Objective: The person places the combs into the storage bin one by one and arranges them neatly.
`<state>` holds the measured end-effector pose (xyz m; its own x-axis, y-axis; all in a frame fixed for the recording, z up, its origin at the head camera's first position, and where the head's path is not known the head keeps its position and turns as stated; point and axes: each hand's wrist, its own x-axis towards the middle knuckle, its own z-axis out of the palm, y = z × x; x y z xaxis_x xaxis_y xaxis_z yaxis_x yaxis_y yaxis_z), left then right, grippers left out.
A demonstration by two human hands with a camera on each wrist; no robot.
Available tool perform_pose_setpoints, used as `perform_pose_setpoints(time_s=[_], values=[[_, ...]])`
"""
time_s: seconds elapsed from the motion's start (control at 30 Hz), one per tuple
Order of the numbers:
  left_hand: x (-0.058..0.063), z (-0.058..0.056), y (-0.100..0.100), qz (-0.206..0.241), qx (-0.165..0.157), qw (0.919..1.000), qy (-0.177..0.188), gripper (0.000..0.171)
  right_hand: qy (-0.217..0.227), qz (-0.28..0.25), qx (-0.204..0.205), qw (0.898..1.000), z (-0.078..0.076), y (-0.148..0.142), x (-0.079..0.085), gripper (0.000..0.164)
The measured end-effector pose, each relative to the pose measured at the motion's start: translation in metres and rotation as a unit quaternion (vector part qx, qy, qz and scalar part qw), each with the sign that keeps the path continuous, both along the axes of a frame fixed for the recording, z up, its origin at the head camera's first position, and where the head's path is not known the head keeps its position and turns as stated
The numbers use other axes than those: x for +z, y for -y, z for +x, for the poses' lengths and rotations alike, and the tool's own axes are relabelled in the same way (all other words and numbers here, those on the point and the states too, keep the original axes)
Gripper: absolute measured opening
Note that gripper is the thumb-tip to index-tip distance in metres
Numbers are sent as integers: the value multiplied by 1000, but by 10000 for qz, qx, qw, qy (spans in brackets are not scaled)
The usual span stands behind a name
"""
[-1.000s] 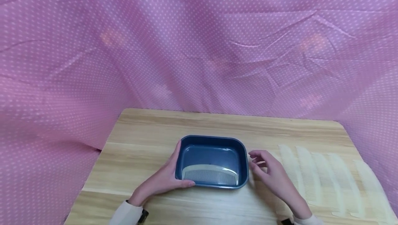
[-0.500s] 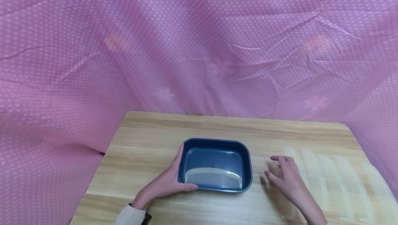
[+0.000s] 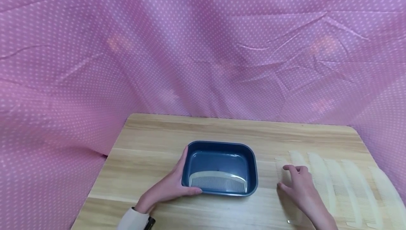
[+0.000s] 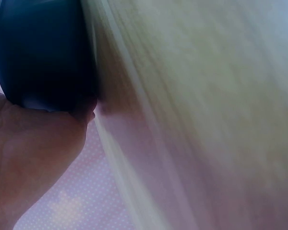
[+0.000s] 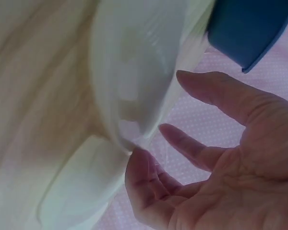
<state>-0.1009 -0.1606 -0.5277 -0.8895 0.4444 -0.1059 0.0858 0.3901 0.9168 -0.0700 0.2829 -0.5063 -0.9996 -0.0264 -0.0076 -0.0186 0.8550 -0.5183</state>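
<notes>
A dark blue tray (image 3: 219,156) stands on the wooden table, with a pale comb (image 3: 219,181) lying along its near side, teeth toward me. My left hand (image 3: 172,182) grips the tray's near left corner, thumb along the near rim and fingers against the left wall. In the left wrist view the palm meets the tray's dark wall (image 4: 43,52). My right hand (image 3: 302,189) hovers over the leftmost loose comb (image 3: 280,166), thumb and fingers bent and apart. The right wrist view shows the fingertips at a translucent comb's edge (image 5: 134,72); contact is unclear.
Several pale, see-through combs lie side by side at the right, among them one comb (image 3: 321,177) by my right hand and another comb (image 3: 388,194) at the far right. A pink dotted cloth (image 3: 203,46) hangs behind the table (image 3: 152,134).
My right hand has moved right, away from the tray's right side, to over the leftmost loose comb. My left hand keeps its grip on the tray.
</notes>
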Motion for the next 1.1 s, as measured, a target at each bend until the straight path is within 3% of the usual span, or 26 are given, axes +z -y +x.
perform_pose_setpoints(time_s=[0.2, 0.37, 0.53, 0.63, 0.87, 1.1], values=[[1, 3, 4, -90, 78, 9999, 66, 145, -137, 110, 13, 9998, -5, 0, -2, 66], [2, 4, 7, -94, 129, 9999, 51, 145, 265, 115, -127, 9995, -14, 3, -1, 83], [1, 2, 4, -43, 15, 10000, 11, 145, 522, 169, -248, 9982, -17, 0, 1, 84], [1, 1, 2, 2, -34, 10000, -1, 145, 404, 89, -173, 9990, -13, -3, 0, 79], [4, -1, -2, -213, 43, 9997, -79, 146, -539, -153, 204, 9982, -11, -10, -4, 53], [4, 1, 2, -115, 3, 9995, -290, 146, -157, -1194, 172, 9926, -13, -9, -5, 40]])
